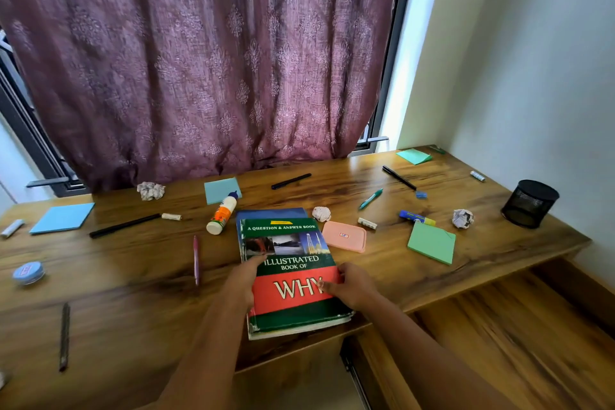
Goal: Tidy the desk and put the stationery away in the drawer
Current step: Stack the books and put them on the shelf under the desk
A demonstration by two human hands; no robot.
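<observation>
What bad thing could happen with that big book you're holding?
The book, held by the left hand and right hand, sticks out past the desk edge, so it might tip off if the grip slips. Sliding it sideways could bump the pink case or roll the pink pen.

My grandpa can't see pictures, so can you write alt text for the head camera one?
A left hand and a right hand grip a green and red book at the near edge of a wooden desk. A glue bottle, pink pen, green note pad and black mesh cup sit around it.
</observation>
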